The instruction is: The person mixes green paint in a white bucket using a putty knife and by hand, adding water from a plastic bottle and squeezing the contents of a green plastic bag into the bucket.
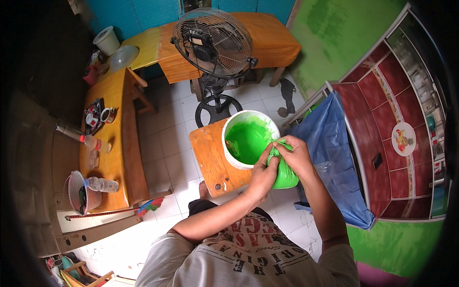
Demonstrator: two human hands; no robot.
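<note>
- Bag of thin, shiny, bright-green plastic (pixel 285 176) hangs just off the near-R edge of a round white plastic bucket (pixel 235 162); looks bulging. Can't tell if the green is the plastic itself or what's in it.
- My bare L hand (pixel 263 178) has thumb & fingers pinched around the bag's gathered neck, right by the bucket rim.
- My bare R hand (pixel 297 156) grasps the bunched top of the same bag, fingertips close to the L ones. Neither hand's let go.
- Bucket sits on a low orange-brown wooden table (pixel 208 162) in front of me. Bright-green liquid (pixel 251 139) inside, smeared up the inner wall. Small brownish thing at its L side, too unclear to ID.
- Done, AFAICT: bag has a good load, neck's bunched up.
- In hand, prob.: tying it off. Could equally be undoing it to pour into the bucket; can't tell for sure, fingers cover the neck.
- Left, prob.: finish the knot (none visible), then set the bag down.
- Bucket's got plenty of green in it, so if I'm bagging it, likely more rounds to go; can't spot another filled bag.
</note>
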